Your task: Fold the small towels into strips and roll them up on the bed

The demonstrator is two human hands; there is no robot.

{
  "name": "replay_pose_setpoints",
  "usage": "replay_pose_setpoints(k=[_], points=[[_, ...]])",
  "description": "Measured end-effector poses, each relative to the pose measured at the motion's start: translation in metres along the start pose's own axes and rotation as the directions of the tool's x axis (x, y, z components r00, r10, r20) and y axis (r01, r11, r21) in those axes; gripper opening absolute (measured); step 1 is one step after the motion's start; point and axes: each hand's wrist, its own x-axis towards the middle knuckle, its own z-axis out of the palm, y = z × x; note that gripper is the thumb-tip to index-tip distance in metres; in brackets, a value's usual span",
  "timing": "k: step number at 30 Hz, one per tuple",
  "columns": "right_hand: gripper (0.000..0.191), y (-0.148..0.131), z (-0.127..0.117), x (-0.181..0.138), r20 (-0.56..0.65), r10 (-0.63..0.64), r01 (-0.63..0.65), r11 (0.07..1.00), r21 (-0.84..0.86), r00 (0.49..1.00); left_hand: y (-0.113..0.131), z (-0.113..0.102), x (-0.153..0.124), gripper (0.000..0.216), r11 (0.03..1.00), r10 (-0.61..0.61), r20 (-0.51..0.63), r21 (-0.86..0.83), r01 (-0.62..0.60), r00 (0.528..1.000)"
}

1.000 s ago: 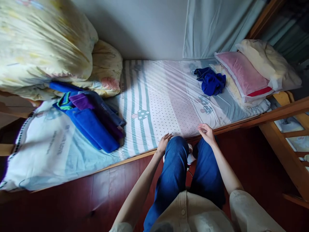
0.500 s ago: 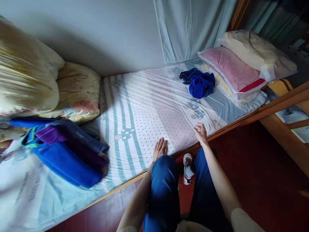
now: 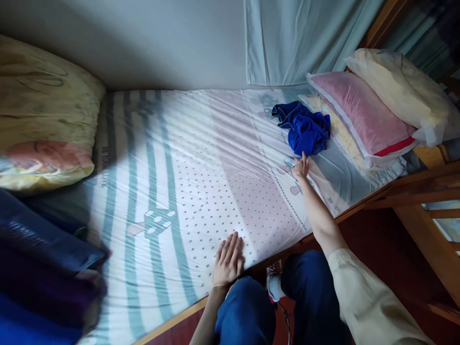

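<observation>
My left hand lies flat and open on the striped and dotted sheet near the bed's front edge. My right hand is stretched out across the sheet, its fingers apart and reaching the lower edge of a crumpled blue cloth. The cloth lies beside a pink pillow. Neither hand holds anything.
A stack of folded blue and purple clothes sits at the left of the bed. A yellow quilt lies behind it. A cream pillow rests on the pink one. A wooden bed rail runs at the right over a dark red floor.
My right hand has reached forward from the bed's edge to the blue cloth. My left hand has settled flat on the sheet. The view has moved closer to the bed.
</observation>
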Motion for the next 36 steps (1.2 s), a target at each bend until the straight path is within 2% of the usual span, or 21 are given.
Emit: replay_pose_setpoints(k=[3,7,11,15,19,22,24,26,28,30,32,34,36], points=[[0.018,0.005,0.0,0.018,-0.007,-0.001,0.001,0.997,-0.08,1.0,0.002,-0.001,-0.001,0.085,1.0,-0.008,0.008,0.016,0.008,1.0],[0.04,0.009,-0.006,0.028,-0.071,-0.02,0.007,0.984,-0.179,0.997,0.003,-0.002,-0.002,0.085,1.0,-0.025,0.01,0.018,0.025,1.0],[0.047,0.006,-0.037,0.029,-0.206,-0.111,0.083,0.987,-0.141,0.972,-0.001,0.002,-0.005,0.084,0.999,-0.032,0.006,-0.003,0.032,0.999],[0.041,-0.006,-0.102,0.003,-0.337,-0.294,0.306,0.952,-0.018,0.895,-0.008,0.01,-0.006,0.08,1.0,-0.026,-0.011,-0.011,0.026,1.0],[0.039,-0.032,-0.192,-0.06,-0.356,-0.494,0.537,0.843,0.028,0.793,-0.012,0.008,0.008,0.061,0.995,-0.087,0.035,-0.043,0.088,0.996],[0.037,-0.056,-0.255,-0.113,-0.335,-0.568,0.605,0.796,0.009,0.752,-0.01,-0.014,0.036,0.047,0.973,-0.178,0.154,-0.118,0.197,0.972],[0.036,-0.073,-0.289,-0.143,-0.332,-0.599,0.631,0.775,-0.013,0.729,-0.001,-0.042,0.064,0.038,0.949,-0.209,0.253,-0.181,0.259,0.945],[0.035,-0.09,-0.317,-0.169,-0.336,-0.626,0.66,0.751,-0.018,0.704,0.019,-0.078,0.096,0.036,0.926,-0.233,0.26,-0.234,0.296,0.937],[0.034,-0.108,-0.34,-0.19,-0.315,-0.662,0.695,0.719,-0.009,0.68,0.053,-0.117,0.13,0.037,0.91,-0.217,0.174,-0.319,0.264,0.961],[0.032,-0.128,-0.361,-0.211,-0.234,-0.707,0.728,0.686,0.005,0.667,0.098,-0.156,0.161,0.036,0.886,-0.126,0.064,-0.441,0.141,0.99],[0.03,-0.149,-0.381,-0.234,-0.098,-0.745,0.75,0.661,0.029,0.66,0.149,-0.191,0.186,0.035,0.847,-0.008,-0.029,-0.532,-0.008,1.0],[0.029,-0.169,-0.401,-0.26,0.042,-0.76,0.758,0.65,0.06,0.648,0.199,-0.222,0.202,0.037,0.794,0.092,-0.106,-0.593,-0.137,0.99],[0.028,-0.186,-0.418,-0.287,0.141,-0.765,0.764,0.641,0.079,0.628,0.244,-0.247,0.208,0.044,0.726,0.202,-0.134,-0.644,-0.24,0.97]])
